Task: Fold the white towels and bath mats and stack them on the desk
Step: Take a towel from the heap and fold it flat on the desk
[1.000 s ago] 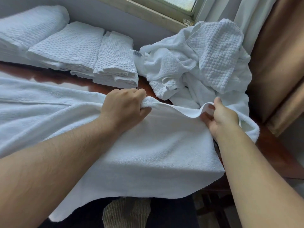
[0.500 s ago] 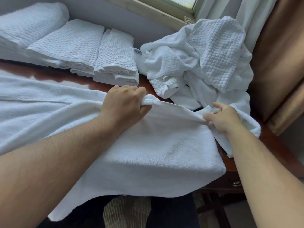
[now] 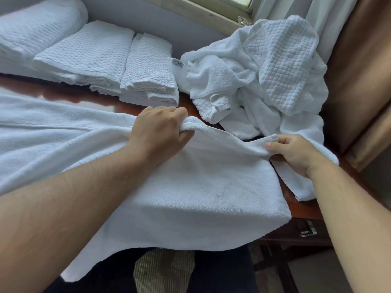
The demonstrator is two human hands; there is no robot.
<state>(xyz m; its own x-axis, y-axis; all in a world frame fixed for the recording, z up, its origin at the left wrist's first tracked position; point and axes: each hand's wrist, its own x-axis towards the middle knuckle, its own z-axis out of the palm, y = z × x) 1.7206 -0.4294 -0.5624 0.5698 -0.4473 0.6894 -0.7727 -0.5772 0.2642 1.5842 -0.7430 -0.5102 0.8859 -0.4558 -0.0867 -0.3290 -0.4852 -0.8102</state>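
Towel [image 3: 201, 187]: soft, limp terry, likely light, sags off surface [image 3: 304, 210] | left hand [image 3: 160, 132] fists towel's far edge | right hand [image 3: 296, 153] pinches same edge, further right | best hold, in my judgement: hem, near corners

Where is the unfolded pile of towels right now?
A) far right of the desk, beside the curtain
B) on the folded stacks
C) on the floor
A: the crumpled pile lies on the desk beside the curtain, to the right of the folded stacks.
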